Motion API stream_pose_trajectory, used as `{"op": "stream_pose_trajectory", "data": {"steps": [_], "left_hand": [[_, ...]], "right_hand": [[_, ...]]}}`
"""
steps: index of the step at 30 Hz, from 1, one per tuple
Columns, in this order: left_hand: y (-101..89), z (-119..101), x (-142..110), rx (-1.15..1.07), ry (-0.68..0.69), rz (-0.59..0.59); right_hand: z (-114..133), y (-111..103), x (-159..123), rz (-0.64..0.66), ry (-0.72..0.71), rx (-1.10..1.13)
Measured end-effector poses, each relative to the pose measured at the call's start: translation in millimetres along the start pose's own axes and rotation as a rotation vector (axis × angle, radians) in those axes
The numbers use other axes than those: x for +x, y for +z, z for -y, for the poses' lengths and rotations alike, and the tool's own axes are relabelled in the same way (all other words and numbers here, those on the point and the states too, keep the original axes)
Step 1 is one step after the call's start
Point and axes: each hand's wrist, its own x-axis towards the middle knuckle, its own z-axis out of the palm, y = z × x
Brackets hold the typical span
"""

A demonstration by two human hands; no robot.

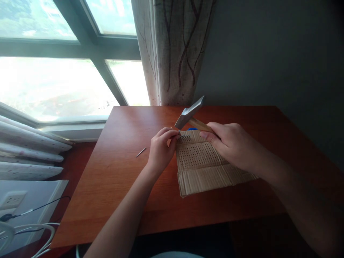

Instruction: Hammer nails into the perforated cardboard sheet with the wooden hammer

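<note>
My right hand (228,141) is wrapped round the wooden handle of a hammer (185,117). The hammer's steel head hangs just above the fingertips of my left hand (162,147). Those fingers are pinched round a small nail, mostly hidden, at the far left corner of a piece of cardboard (204,179). A short row of nails (185,137) stands in the cardboard beside my left fingertips. Many small holes in rows cover its middle. A loose nail (141,152) lies on the table to the left of my left hand.
The cardboard lies on a reddish-brown wooden table (115,186). A blue thing (192,129) peeks out behind the cardboard's far edge, mostly hidden. Beyond the table are a window and a patterned curtain (177,50). Cables (40,229) and a wall socket (13,200) are at the lower left.
</note>
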Motion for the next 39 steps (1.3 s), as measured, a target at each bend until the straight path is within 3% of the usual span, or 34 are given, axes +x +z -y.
{"op": "stream_pose_trajectory", "data": {"steps": [15,25,32,39], "left_hand": [[3.5,4.3,-3.9,-0.103,-0.06,0.001],[5.1,7.0,-8.0,-0.291,-0.308,-0.073],[0.4,0.6,-5.2,-0.552,-0.604,0.028],[2.5,-0.1,-4.8,-0.592,-0.629,0.034]], "right_hand": [[-8.8,5.4,-2.8,0.046,0.016,0.024],[-9.7,4.2,-2.8,0.04,0.015,0.008],[-8.5,3.1,-1.0,0.066,-0.004,0.031],[-7.7,1.6,-1.6,0.073,0.015,0.009]]}}
